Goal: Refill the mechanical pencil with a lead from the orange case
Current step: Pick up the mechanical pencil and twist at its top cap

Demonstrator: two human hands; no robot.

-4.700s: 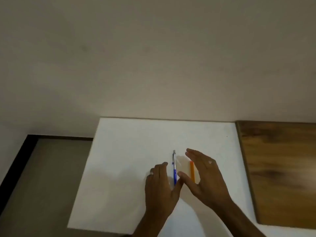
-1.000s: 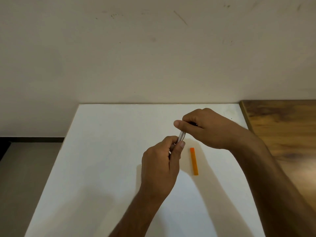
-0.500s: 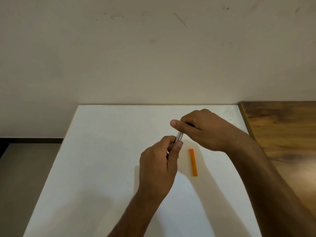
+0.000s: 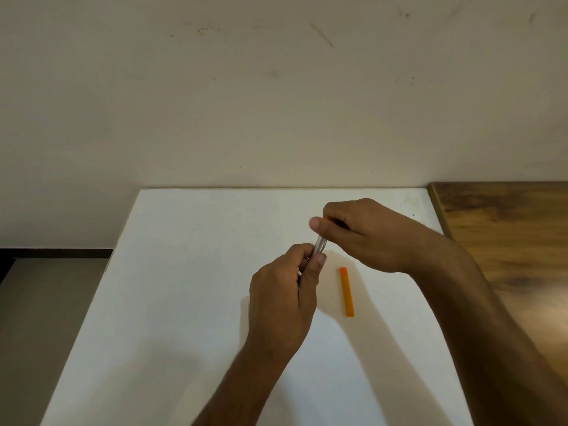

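Between both hands above the white tabletop (image 4: 190, 302), the mechanical pencil (image 4: 319, 243) is held: left hand (image 4: 284, 298) curled around its lower barrel, right hand (image 4: 365, 233) pinching its upper end. Just right of the left grip lies the orange case (image 4: 347, 292), flat on the tabletop.

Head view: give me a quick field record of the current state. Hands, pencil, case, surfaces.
left hand: grips the lower part of the pencil
right hand: pinches the pencil's upper end
mechanical pencil: held above the table, tilted; only a short silver stretch shows between the hands
orange case: flat on the table, right of the left hand, untouched
white table: against the wall
wooden surface: adjoins the table's right edge
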